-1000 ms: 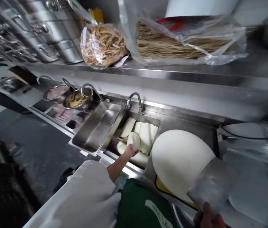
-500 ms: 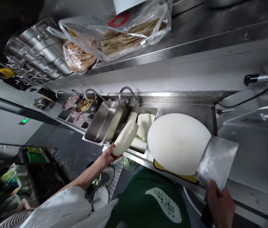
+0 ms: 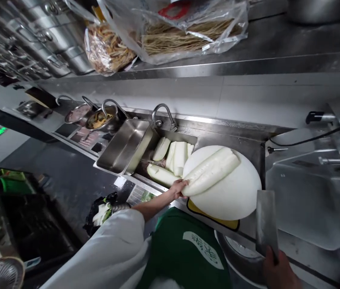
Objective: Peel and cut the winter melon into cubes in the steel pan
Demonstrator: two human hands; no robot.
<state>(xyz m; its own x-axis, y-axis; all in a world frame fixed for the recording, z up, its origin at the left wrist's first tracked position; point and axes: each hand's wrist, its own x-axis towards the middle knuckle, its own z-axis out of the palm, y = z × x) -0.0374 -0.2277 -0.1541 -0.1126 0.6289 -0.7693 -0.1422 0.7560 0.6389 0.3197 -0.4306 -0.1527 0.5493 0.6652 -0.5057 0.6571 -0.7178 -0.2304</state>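
Observation:
A long, pale, peeled piece of winter melon [image 3: 214, 171] lies slantwise over the round white cutting board [image 3: 239, 198]. My left hand [image 3: 179, 188] grips its near left end. At the lower right, my right hand [image 3: 280, 269] is closed round the handle of a cleaver [image 3: 266, 220]. The broad blade points away from me, just off the board's right edge. Left of the board, several more peeled winter melon pieces [image 3: 179, 157] rest in a sink [image 3: 191, 139].
A steel basin [image 3: 128, 146] stands left of the sink, beyond it bowls of food [image 3: 99, 119]. A faucet [image 3: 164, 107] rises behind. Overhead, a steel shelf [image 3: 266, 66] carries bagged dried goods [image 3: 188, 36] and stacked pots [image 3: 52, 36]. Yellow-edged material [image 3: 215, 214] shows under the board.
My left hand has brought the winter melon piece rightward from over the sink onto the board. The cleaver has come away from the board's right edge and turned more upright. The view has shifted.

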